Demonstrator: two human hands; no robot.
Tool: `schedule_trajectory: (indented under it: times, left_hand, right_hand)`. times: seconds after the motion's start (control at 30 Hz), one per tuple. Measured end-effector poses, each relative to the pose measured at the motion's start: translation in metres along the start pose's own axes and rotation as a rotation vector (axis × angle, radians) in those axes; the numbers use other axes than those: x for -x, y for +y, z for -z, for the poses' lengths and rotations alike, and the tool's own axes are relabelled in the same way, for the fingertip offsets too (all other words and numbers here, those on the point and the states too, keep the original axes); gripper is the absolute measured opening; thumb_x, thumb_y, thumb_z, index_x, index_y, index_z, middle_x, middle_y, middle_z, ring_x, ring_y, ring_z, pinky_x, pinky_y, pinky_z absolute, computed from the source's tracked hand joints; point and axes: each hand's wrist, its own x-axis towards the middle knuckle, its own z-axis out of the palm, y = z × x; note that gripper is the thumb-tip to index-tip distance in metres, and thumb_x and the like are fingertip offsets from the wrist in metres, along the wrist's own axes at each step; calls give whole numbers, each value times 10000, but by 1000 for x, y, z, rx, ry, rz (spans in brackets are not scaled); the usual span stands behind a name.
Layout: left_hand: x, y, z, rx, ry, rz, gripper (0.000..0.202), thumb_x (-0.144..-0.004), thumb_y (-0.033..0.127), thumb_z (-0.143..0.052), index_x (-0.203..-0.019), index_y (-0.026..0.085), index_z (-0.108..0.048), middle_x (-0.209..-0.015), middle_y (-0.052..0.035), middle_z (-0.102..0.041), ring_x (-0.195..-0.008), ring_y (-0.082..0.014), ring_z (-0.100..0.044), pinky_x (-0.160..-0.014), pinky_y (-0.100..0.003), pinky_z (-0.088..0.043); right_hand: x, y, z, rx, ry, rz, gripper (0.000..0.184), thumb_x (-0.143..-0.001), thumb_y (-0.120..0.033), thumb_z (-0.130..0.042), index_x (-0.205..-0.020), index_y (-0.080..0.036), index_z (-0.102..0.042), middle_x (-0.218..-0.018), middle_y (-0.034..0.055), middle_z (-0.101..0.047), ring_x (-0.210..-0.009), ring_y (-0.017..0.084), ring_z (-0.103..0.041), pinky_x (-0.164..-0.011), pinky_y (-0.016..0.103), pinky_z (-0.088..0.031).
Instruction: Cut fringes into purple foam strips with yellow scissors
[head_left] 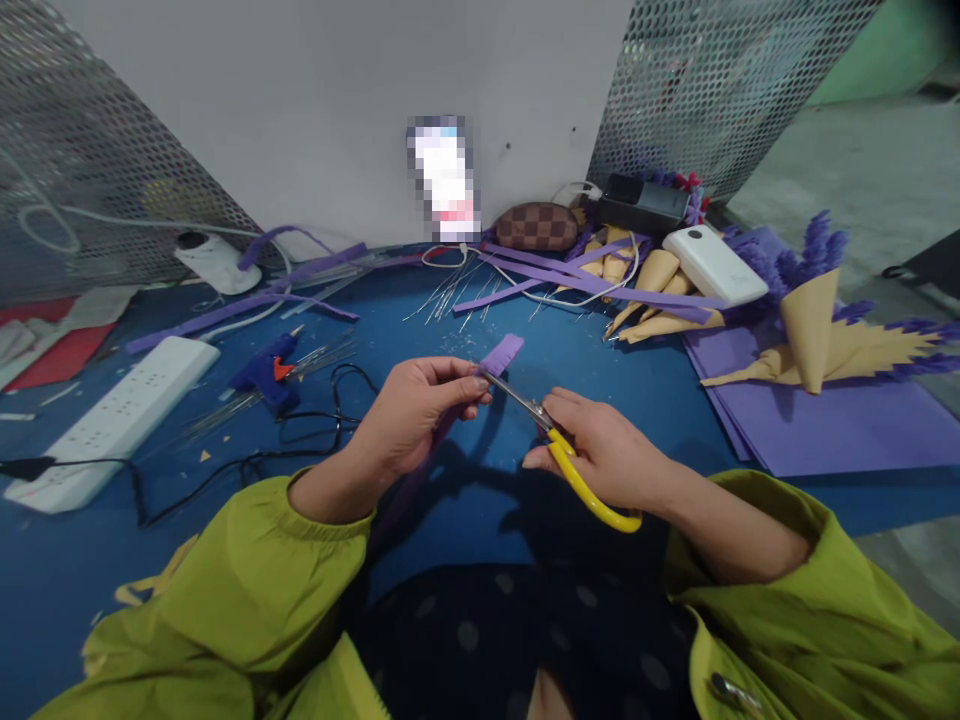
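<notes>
Between the fingertips of my left hand (420, 405) is a purple paper strip (503, 353). Its end sticks out past the fingers to the upper right, and the rest trails down under the hand. My right hand (604, 445) is wrapped round the yellow handles of a pair of scissors (592, 495). The scissor blades point up and left and meet the strip close to my left fingertips. Whether the blades are fully closed is too small to tell. Both hands are above the blue tabletop (480, 530).
On the left lie a white power strip (120, 420), a blue glue gun (266, 372) and black cable. A phone (444, 180) leans at the back near thin wires. To the right are a white power bank (716, 265), paper-wrapped purple flowers (814, 320) and purple sheets (847, 430).
</notes>
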Motion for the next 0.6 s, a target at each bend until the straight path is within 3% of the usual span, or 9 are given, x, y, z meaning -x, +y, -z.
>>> schedule_trajectory:
  times: [0.6]
  left_hand:
    - [1, 2, 0, 22, 17, 14, 151, -606, 247, -816, -676, 139, -737, -618, -42, -681, -503, -92, -539, -510, -219, -434]
  right_hand:
    - [-1, 1, -1, -18, 12, 7, 341, -891, -468, -579, -736, -203, -432, -758, 1, -483, -638, 132, -451, -604, 261, -324]
